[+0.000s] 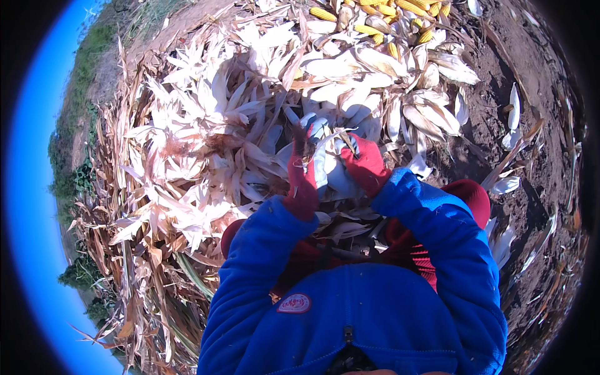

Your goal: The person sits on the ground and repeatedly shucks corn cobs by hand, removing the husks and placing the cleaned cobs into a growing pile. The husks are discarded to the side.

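My left hand (304,168), in a red glove with a pale palm and fingers, is raised over the husk heap, palm facing right. Dark corn silk (300,136) lies against its back. Whether its fingers hold anything is unclear. Close to its right, my right hand (364,161), in a matching glove, has thumb and fingers closed on a dry husk strip (348,141). Pale corn husk (338,176) shows in shadow between and below both hands; I cannot tell whether an ear is inside it.
Loose dry husks (187,154) are heaped ahead and to the left, beside dry corn stalks (150,281). Several bare yellow ears of corn (375,30) lie at the far side. Brown soil (529,187) with scattered husks is on the right. My red-clad knees (468,199) flank the work area.
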`<state>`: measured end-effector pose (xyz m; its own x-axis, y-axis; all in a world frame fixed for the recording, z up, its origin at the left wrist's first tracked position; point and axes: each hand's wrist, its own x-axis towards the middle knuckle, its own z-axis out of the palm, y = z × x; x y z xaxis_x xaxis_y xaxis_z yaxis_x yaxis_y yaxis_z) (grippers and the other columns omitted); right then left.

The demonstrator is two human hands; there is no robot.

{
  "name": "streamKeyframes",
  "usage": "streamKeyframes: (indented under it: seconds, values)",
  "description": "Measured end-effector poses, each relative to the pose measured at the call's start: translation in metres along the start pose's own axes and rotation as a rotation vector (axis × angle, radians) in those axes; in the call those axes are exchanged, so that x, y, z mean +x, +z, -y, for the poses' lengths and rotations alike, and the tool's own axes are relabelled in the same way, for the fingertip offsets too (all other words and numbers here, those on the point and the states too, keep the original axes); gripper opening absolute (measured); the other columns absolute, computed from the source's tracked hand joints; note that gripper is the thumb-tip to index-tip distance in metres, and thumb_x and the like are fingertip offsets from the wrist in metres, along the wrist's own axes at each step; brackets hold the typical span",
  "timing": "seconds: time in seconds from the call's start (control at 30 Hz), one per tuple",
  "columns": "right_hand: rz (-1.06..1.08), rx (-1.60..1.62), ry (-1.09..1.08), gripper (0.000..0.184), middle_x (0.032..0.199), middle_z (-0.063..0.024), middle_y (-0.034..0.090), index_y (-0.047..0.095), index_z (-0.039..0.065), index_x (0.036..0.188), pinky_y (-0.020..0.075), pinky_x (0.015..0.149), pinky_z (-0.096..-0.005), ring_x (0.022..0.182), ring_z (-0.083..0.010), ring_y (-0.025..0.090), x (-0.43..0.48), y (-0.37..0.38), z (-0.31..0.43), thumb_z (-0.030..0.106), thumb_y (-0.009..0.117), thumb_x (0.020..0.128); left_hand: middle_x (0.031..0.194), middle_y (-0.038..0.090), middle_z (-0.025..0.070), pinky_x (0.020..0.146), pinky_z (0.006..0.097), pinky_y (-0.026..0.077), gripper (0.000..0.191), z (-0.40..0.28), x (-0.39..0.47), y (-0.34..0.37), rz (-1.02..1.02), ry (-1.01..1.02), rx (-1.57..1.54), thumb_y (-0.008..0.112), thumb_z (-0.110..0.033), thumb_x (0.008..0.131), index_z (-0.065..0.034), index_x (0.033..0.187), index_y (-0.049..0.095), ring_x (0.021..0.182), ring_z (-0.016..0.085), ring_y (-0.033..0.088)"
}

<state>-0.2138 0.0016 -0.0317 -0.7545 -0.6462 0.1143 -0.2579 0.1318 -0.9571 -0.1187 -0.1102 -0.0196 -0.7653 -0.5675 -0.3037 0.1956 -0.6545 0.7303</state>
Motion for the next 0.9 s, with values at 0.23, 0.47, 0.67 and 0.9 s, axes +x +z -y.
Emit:
streamKeyframes:
  seconds: [0.23, 0.47, 0.67, 0.9]
  values:
    - [-0.291, 0.193, 0.289, 0.031, 0.082, -0.011, 0.066, 0.063, 0.001, 0.103, 0.0497, 0.069, -0.0328, 0.077, -0.0184, 0.064, 0.021, -0.019, -0.041, 0.028, 0.057, 0.091, 0.12, 0.058, 0.0148, 0.098, 0.0342, 0.041, 0.036, -0.035, -0.004, 0.01, 0.269, 0.556, 0.679, 0.029, -0.016, 0.102, 0.0021, 0.125, 0.051, 0.109, 0.024, 0.057]
    - [-0.469, 0.513, 0.67, 0.035, 0.085, -0.0103, 0.066, 0.063, -0.001, 0.103, 0.05, 0.07, -0.0319, 0.077, -0.0187, 0.063, 0.045, -0.041, -0.08, 0.031, 0.058, 0.09, 0.092, 0.065, 0.0149, 0.091, 0.0445, 0.047, 0.051, -0.094, 0.01, -0.001, 0.13, 0.405, -0.078, 0.037, -0.042, 0.099, 0.0017, 0.097, 0.062, 0.09, 0.03, 0.062]
    - [-0.486, 0.666, 0.565, 0.043, 0.089, -0.007, 0.064, 0.063, 0.002, 0.102, 0.0481, 0.076, -0.0275, 0.08, -0.0165, 0.061, 0.053, -0.044, -0.027, 0.042, 0.063, 0.087, 0.091, 0.065, 0.0138, 0.088, 0.0405, 0.048, 0.048, -0.099, 0.031, -0.039, -0.124, 0.4, 0.026, 0.038, -0.04, 0.098, 0.0016, 0.1, 0.062, 0.087, 0.026, 0.062]
    - [-0.241, 0.367, -0.25, 0.062, 0.129, -0.0138, 0.051, 0.041, 0.0, 0.133, 0.0417, 0.099, -0.0351, 0.118, -0.0235, 0.051, 0.032, -0.034, 0.043, 0.004, 0.071, 0.08, 0.097, 0.063, 0.0162, 0.083, 0.0392, 0.049, 0.047, -0.092, 0.022, -0.022, -0.124, 0.36, 0.256, 0.039, -0.039, 0.098, 0.0025, 0.106, 0.06, 0.087, 0.025, 0.062]
